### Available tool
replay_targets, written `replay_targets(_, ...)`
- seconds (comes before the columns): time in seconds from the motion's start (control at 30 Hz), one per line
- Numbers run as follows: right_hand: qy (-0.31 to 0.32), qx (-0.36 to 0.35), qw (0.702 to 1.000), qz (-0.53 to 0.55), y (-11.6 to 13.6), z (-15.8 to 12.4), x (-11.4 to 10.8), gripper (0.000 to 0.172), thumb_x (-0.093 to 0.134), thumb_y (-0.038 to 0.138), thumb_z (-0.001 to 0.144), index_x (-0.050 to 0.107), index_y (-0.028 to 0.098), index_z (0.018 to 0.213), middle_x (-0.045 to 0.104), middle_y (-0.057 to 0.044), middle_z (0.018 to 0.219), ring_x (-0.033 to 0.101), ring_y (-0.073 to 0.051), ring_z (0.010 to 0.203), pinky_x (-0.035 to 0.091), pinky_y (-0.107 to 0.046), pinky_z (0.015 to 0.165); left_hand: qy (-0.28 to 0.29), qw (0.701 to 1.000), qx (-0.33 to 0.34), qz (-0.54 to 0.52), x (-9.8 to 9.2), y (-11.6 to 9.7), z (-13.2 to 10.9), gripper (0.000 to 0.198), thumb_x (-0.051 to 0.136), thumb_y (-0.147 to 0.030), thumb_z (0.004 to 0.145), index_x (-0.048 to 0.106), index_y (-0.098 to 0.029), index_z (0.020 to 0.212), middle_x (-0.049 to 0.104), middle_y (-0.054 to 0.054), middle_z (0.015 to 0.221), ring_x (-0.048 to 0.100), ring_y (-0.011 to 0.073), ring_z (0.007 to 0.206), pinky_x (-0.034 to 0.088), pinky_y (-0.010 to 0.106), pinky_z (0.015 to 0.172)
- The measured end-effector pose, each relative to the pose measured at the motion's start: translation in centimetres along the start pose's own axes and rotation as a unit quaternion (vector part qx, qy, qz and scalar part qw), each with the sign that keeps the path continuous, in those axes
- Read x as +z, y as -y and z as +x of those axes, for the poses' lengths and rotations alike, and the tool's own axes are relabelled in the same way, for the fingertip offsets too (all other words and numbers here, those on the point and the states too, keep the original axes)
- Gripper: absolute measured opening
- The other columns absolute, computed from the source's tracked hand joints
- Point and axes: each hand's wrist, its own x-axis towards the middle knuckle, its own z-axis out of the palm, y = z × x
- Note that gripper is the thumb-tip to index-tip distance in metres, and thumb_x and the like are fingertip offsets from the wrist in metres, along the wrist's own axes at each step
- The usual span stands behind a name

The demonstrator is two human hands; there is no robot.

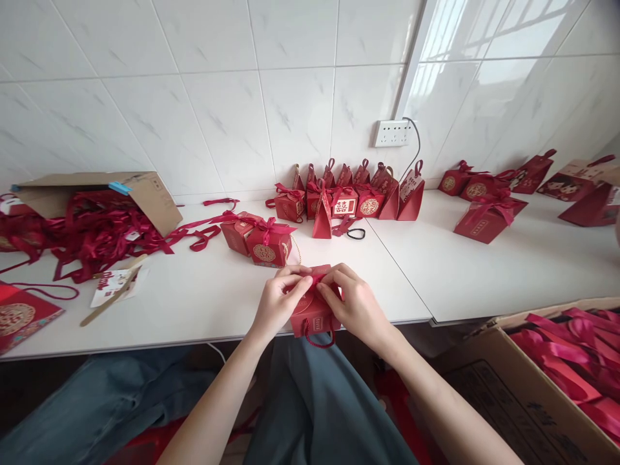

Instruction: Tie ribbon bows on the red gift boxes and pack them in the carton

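A small red gift box [314, 324] with a dark red rope handle [320, 342] sits at the table's front edge between my hands. On its top is a red ribbon [316, 281], partly hidden by my fingers. My left hand [282, 294] pinches the ribbon from the left, thumb and fingertips together. From the right, my right hand [352, 300] pinches the same ribbon near its middle. Just behind them stand two red gift boxes, the nearer one [270, 250] with a ribbon bow and a gold round emblem.
Several red boxes [343, 201] stand along the wall, more at the right [489, 219]. A tilted carton [159, 200] spills red ribbons [111, 226] at the left. A large carton [465, 368] of red boxes stands at lower right. A person's jeans [106, 400] show at lower left.
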Motion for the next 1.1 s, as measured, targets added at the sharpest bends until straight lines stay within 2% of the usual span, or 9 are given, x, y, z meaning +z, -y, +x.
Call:
replay_targets(0.2,0.061,-0.036,0.997,-0.015,-0.6,0.6,-1.7,0.013,0.045,0.015,0.089,0.054,0.019,0.081,0.052,-0.008,0.099,0.057,-0.018,0.092,0.048,-0.034,0.082,-0.017,1.0,0.013,-0.018,-0.2,0.3,0.1,0.025,0.06,-0.039,0.079,0.067,-0.017,0.069,0.064,0.008,0.098,0.06,0.022,0.099,0.044,0.031,0.089)
replay_targets(0.27,0.08,-0.056,0.994,-0.052,-0.7,0.8,-2.2,0.013,0.044,0.013,0.089,0.053,0.018,0.083,0.051,-0.011,0.104,0.056,-0.02,0.095,0.049,-0.037,0.082,-0.025,0.999,0.028,0.016,-0.4,0.3,0.1,0.027,0.059,-0.04,0.08,0.067,-0.017,0.068,0.063,0.008,0.097,0.06,0.0215,0.098,0.045,0.03,0.086)
replay_targets(0.4,0.115,-0.078,0.981,-0.136,-0.9,1.3,-2.9,0.014,0.042,0.01,0.089,0.053,0.016,0.084,0.051,-0.015,0.108,0.057,-0.021,0.089,0.05,-0.04,0.079,-0.038,0.991,0.062,0.111,-1.2,0.1,0.1,0.028,0.057,-0.04,0.081,0.068,-0.018,0.069,0.062,0.007,0.096,0.061,0.0194,0.091,0.048,0.029,0.078)
replay_targets(0.63,0.168,-0.076,0.95,-0.253,-0.6,1.9,-4.3,0.016,0.045,0.009,0.089,0.06,0.015,0.085,0.053,-0.015,0.11,0.056,-0.024,0.096,0.048,-0.041,0.079,-0.095,0.954,0.154,0.239,-1.8,-0.4,-1.1,0.022,0.056,-0.031,0.083,0.062,-0.018,0.065,0.055,0.003,0.081,0.057,0.012,0.071,0.047,0.022,0.061)
replay_targets(0.73,0.175,-0.059,0.94,-0.288,-0.3,1.8,-4.7,0.016,0.047,0.011,0.089,0.061,0.016,0.084,0.054,-0.013,0.108,0.056,-0.025,0.095,0.047,-0.039,0.078,-0.114,0.942,0.169,0.266,-1.2,-0.5,-2.3,0.021,0.054,-0.026,0.085,0.056,-0.018,0.065,0.051,0.0,0.077,0.051,0.0082,0.059,0.046,0.021,0.058)
replay_targets(0.8,0.162,-0.032,0.942,-0.291,0.0,1.4,-4.7,0.017,0.045,0.015,0.091,0.06,0.016,0.085,0.056,-0.012,0.102,0.058,-0.022,0.089,0.047,-0.036,0.076,-0.124,0.939,0.167,0.274,-0.7,-0.5,-3.0,0.02,0.052,-0.024,0.086,0.053,-0.019,0.066,0.05,0.0,0.075,0.052,0.0087,0.06,0.046,0.022,0.061)
replay_targets(0.93,0.097,0.056,0.955,-0.275,1.0,0.2,-4.2,0.026,0.04,0.03,0.095,0.057,0.017,0.08,0.056,-0.008,0.085,0.056,-0.018,0.072,0.045,-0.031,0.069,-0.137,0.941,0.155,0.269,0.1,-0.3,-3.5,0.019,0.048,-0.022,0.087,0.047,-0.02,0.067,0.056,0.001,0.077,0.057,0.0131,0.074,0.046,0.025,0.067)
replay_targets(1.1,0.091,0.122,0.97,-0.189,1.4,-0.8,-2.9,0.037,0.043,0.049,0.09,0.045,0.021,0.066,0.055,-0.003,0.069,0.052,-0.016,0.059,0.038,-0.027,0.057,-0.123,0.951,0.131,0.253,0.2,-0.1,-3.3,0.023,0.048,-0.022,0.086,0.043,-0.02,0.064,0.065,0.007,0.1,0.058,0.0191,0.095,0.046,0.032,0.076)
